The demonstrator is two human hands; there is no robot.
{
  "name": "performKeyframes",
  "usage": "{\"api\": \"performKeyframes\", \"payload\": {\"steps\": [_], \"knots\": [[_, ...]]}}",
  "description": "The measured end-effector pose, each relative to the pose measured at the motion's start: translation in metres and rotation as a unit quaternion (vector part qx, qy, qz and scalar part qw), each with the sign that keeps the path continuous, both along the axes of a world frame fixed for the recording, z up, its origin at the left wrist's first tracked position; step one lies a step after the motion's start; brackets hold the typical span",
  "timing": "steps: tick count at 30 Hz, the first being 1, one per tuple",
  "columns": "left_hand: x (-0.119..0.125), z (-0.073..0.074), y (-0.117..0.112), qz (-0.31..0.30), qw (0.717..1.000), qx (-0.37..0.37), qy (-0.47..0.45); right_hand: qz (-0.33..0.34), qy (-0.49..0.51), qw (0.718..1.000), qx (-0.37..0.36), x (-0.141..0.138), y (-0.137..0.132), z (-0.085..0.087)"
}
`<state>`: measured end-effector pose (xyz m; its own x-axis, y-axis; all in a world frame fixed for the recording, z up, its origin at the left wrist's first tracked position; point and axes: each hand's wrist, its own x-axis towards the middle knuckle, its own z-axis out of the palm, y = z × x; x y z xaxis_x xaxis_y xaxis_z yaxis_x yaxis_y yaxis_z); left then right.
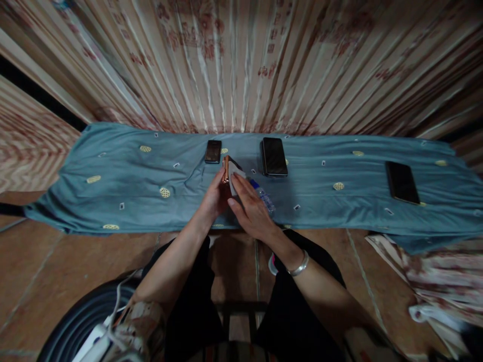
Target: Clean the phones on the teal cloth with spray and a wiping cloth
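Note:
My left hand is closed around a phone with a shiny copper-coloured edge, tilted up on its side above the blue cloth cover. My right hand presses a light grey wiping cloth against the phone's face, its fingers laid along the cloth. Most of the phone is hidden by the hands and the cloth. Just right of my right hand, a small clear bottle with a blue cap lies on the cover. A small dark phone lies behind my left hand.
A blue patterned cover drapes a long narrow table. On it lie a stack of dark phones or tablets and, at the right, another dark device. Curtains hang behind. A coiled black hose sits at lower left.

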<state>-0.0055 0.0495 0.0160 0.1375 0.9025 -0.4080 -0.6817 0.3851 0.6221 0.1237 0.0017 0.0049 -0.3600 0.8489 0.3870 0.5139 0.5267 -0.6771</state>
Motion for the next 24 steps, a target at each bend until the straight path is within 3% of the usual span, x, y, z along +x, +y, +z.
{"api": "performKeyframes", "payload": {"steps": [6, 15, 24], "knots": [[0.009, 0.001, -0.008, -0.022, 1.000, 0.010, 0.010, -0.009, 0.021, 0.999, -0.026, 0.006, 0.007, 0.000], [0.005, -0.018, -0.010, -0.059, 0.998, 0.024, 0.029, -0.026, 0.060, 0.996, -0.061, 0.010, 0.018, -0.002], [0.002, -0.005, -0.009, -0.055, 0.997, 0.048, 0.034, -0.062, 0.078, 0.989, -0.107, 0.012, 0.026, -0.012]]}}
